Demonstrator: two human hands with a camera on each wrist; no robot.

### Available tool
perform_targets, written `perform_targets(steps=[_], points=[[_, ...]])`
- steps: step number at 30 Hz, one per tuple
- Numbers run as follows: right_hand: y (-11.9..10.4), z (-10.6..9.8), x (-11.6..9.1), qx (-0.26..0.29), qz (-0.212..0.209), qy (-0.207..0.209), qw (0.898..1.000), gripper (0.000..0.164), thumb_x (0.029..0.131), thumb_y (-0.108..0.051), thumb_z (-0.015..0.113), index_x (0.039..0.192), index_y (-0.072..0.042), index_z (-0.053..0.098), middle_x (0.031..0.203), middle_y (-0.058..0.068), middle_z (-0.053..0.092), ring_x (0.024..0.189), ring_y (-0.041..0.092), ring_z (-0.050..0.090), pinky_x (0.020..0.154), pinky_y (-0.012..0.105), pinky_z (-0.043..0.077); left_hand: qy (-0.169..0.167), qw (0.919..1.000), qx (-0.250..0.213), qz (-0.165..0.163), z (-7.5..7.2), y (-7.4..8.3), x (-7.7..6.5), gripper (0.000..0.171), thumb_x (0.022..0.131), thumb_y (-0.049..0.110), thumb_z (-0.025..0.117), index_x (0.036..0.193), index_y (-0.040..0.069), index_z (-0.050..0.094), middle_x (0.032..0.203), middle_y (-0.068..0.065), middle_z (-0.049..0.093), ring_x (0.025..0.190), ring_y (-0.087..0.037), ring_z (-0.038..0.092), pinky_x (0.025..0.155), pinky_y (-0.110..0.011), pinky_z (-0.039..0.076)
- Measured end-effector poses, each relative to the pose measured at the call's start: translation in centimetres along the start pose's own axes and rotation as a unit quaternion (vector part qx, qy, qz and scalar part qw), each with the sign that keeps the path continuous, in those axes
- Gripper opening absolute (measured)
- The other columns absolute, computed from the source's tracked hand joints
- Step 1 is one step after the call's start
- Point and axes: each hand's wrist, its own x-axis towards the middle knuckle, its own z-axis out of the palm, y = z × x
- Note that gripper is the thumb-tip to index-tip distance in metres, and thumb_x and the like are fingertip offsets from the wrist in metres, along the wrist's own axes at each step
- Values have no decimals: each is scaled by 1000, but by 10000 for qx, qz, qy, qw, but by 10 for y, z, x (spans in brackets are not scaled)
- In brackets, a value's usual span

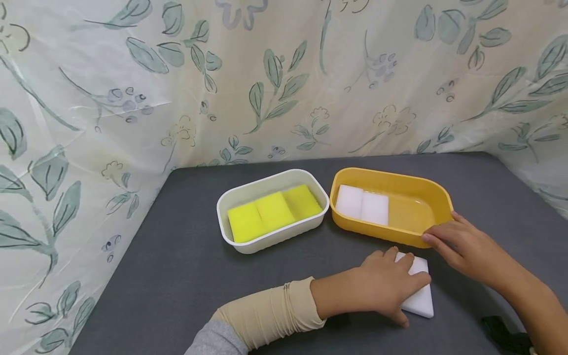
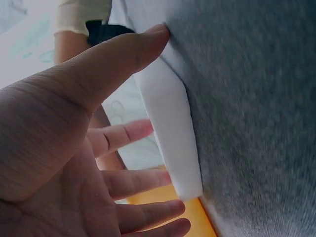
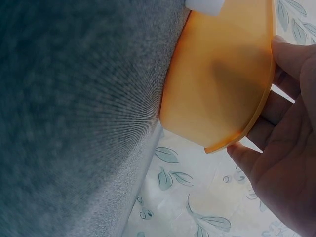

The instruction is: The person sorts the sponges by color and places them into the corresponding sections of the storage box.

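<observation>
My left hand (image 1: 385, 285) is spread over a white sponge block (image 1: 420, 300) that lies on the dark table. In the left wrist view the thumb is extended, and the loosely straight fingers reach along the far side of the white block (image 2: 170, 131). With thumb and fingertips, my right hand (image 1: 468, 249) holds the right end of a yellow tray (image 1: 414, 235) at its rim. Two white sponge blocks (image 1: 374, 208) lie side by side in the tray's left part. The right wrist view shows the fingers against the tray's outer wall (image 3: 212, 79).
A white tray (image 1: 270, 239) stands left of the yellow one, their rims close together, with yellow sponges (image 1: 275, 211) in a row inside. Behind the table (image 1: 177, 256) hangs a floral cloth (image 1: 284, 88). A dark object (image 1: 503, 333) lies beside the right forearm.
</observation>
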Motion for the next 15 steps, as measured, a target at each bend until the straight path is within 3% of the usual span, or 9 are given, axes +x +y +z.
perform_targets(steps=[9, 15], points=[[0, 1, -2, -11, -70, 125, 9999, 7, 90, -14, 75, 96, -11, 75, 88, -7, 71, 89, 28, 67, 121, 42, 9, -17, 9983, -548, 198, -1, -14, 7, 69, 75, 63, 79, 132, 44, 45, 140, 12, 39, 120, -8, 40, 89, -26, 40], [0, 1, -2, 38, -123, 173, 9998, 8, 88, -12, 77, 95, -12, 75, 88, -9, 71, 87, 25, 66, 121, 42, 11, 119, 9989, -254, 374, -1, -17, 8, 68, 75, 65, 78, 132, 42, 47, 126, 14, 43, 107, -3, 41, 84, -21, 40]])
